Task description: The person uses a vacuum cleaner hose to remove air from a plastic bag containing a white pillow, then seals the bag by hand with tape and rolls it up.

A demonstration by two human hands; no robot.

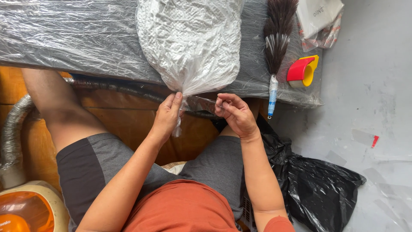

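Lying on the film-covered table (64, 38), the clear plastic bag (191, 43) of white stuff runs lengthwise away from the person, its gathered neck pointing back toward them and hanging over the table's near edge. The left hand (166, 116) is clamped around that twisted neck just below the edge. The right hand (235, 114), close beside it but not touching, has its fingers pinched together on a strip of clear tape stretched toward the neck. A feather duster (277, 43) lies parallel to the bag on its right, with a red and yellow tape dispenser (302, 71) beyond, near the table's corner. A black bag (317, 189) sits on open grey floor to the right.
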